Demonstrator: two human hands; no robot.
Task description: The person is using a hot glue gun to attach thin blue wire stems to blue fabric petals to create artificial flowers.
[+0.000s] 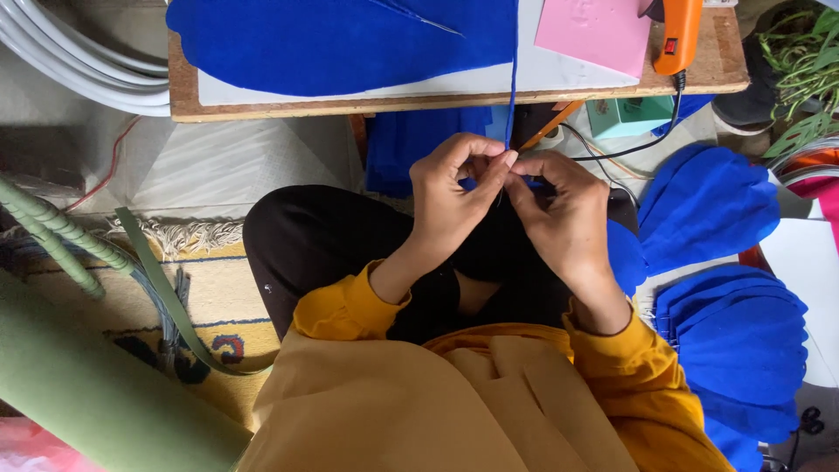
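A thin blue felt strip (512, 96) is pinched between the fingertips of the left hand (454, 197) and the right hand (564, 214), just above the lap; both hands are closed narrowly on it, thumbs pressed against forefingers. The strip runs straight up from the fingers to the large blue felt sheet (341, 44) lying on the wooden surface (437, 103).

For the step in hand to go well, the strip is best kept taut and the pinch kept close to the working point, so that the soft felt is not twisted or stretched unevenly; what exactly is done at the fingertips is too small to tell.

Both wrists are bent inward, the knuckles turned up, the forearms in yellow sleeves (350, 306) converging over the black-clad knees. An orange glue gun (677, 35) and a pink sheet (594, 31) rest on the surface, and stacked blue felt petals (738, 341) lie on the floor to the right.
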